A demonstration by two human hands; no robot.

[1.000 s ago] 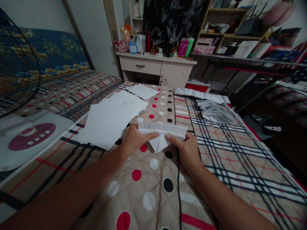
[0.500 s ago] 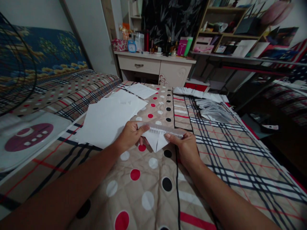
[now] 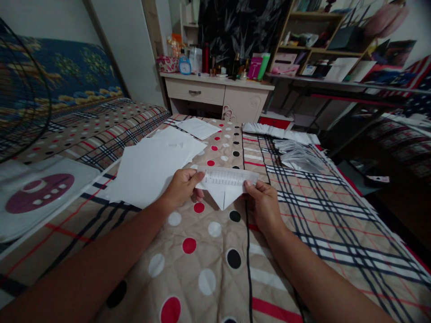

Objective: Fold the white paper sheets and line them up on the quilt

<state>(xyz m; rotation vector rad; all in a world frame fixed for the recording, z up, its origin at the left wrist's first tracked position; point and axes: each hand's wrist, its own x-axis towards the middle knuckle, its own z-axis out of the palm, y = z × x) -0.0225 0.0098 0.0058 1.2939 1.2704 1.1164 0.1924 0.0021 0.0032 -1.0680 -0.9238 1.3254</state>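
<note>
Between my hands is a folded sheet of paper (image 3: pixel 223 197), held just over the bed cover. Its upper part is a band with a printed grid, and a white triangular point hangs below, towards me. My left hand (image 3: pixel 185 185) pinches the left end of the band, thumb on top. At the right end, my right hand (image 3: pixel 264 197) grips the band between thumb and fingers, some of which are hidden behind it. Left of my left hand lies a loose stack of white sheets (image 3: pixel 148 168).
A patterned quilted cover (image 3: pixel 202 251) spreads under everything. Another sheet (image 3: pixel 198 128) lies beyond the stack. At the right are a pile of folded papers (image 3: pixel 296 154) and a long white bundle (image 3: pixel 279 132). A plastic bag (image 3: pixel 37 193) rests at the left; a dresser (image 3: pixel 198 94) stands behind.
The printed band tipped back and narrowed, then came to face me more fully. My left thumb drew back to the band's left end, and my right thumb slid outward to the right.
</note>
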